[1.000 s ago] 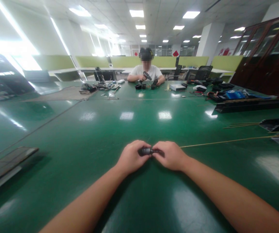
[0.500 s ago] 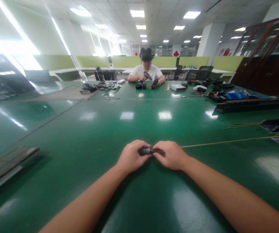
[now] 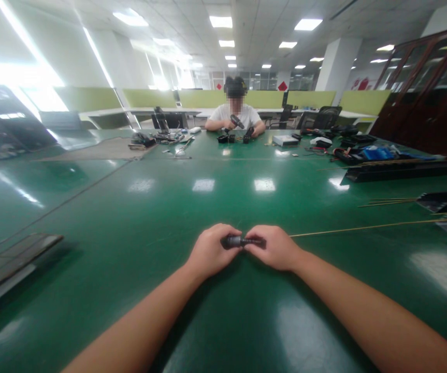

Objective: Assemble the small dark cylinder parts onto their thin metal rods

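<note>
Close above the green tabletop (image 3: 223, 207), a short dark cylindrical piece with a grey band (image 3: 234, 242) lies level between my two hands. My left hand (image 3: 211, 250) is closed round its left end, thumb in front and fingers behind. The slimmer, ridged black right end sits in the grip of my right hand (image 3: 273, 247). The exact kind of the piece cannot be made out. From behind my right hand a thin brass-coloured rod (image 3: 347, 229) stretches to the right; whether it joins the piece is hidden.
Across the table a co-worker (image 3: 234, 116) holds a dark drill-like tool (image 3: 237, 122). Flat panels (image 3: 13, 264) lie at the left. Black profiles (image 3: 405, 170) and more thin rods (image 3: 388, 201) lie at the right, with tools and a blue item (image 3: 378, 152) behind.
The fingers of my right hand have shifted slightly, so a bit more of the ridged black end shows. Otherwise both hands keep their place.
</note>
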### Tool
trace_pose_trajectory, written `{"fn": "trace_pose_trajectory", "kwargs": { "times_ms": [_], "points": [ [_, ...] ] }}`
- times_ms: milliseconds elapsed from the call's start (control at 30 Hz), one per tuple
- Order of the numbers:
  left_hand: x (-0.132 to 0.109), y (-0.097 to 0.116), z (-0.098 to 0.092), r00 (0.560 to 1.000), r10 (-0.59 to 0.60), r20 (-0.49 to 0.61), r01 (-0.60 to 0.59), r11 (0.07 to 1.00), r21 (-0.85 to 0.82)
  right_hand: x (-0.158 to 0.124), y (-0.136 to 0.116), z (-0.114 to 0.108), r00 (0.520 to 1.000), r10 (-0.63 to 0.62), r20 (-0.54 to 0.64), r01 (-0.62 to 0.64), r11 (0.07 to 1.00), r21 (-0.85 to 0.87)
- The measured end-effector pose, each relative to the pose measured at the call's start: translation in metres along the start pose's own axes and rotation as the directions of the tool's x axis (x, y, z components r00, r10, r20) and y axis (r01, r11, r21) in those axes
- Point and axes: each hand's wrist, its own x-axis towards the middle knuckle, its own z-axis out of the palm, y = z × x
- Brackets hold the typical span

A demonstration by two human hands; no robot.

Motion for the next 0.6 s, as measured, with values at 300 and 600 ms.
{"fn": "trace_pose_trajectory", "kwargs": {
  "times_ms": [300,600],
  "points": [
    [0.0010,0.0017,-0.0021,1.000,-0.018,-0.009,0.018,1.000,0.010,0.0018,-0.0020,-0.0023,0.999,0.048,0.001,-0.048,0.998,0.044],
    [0.0009,-0.0003,-0.0042,0.999,-0.020,-0.030,0.020,1.000,0.004,0.0027,-0.0017,-0.0012,0.997,0.070,-0.014,-0.070,0.997,0.040]
  ]
}}
